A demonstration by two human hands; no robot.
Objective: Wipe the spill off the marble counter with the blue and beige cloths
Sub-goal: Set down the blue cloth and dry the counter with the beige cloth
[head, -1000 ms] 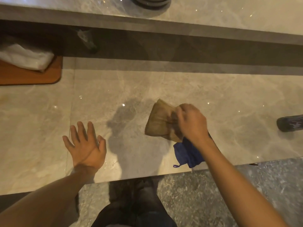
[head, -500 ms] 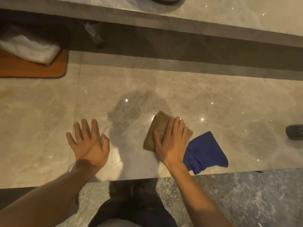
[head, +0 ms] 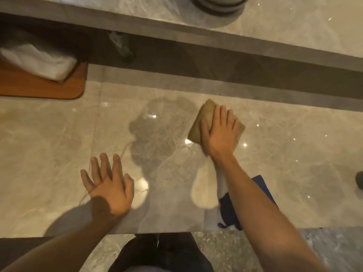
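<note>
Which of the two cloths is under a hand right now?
The beige cloth, pressed flat under the right hand. The blue cloth lies untouched near the counter's front edge, partly hidden by the forearm.

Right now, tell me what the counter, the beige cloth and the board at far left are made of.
Counter: polished marble-look stone, veined, mirror-like glints. Beige cloth: soft folded fabric, matte, probably microfibre. Board: looks like smooth reddish-brown wood, rounded corner.

My worktop (head: pixel 59 154) carries the spill (head: pixel 157 134); right of it the beige cloth (head: pixel 204 118), nearer me the blue cloth (head: pixel 227 211), far left a board (head: pixel 39 87).
</note>
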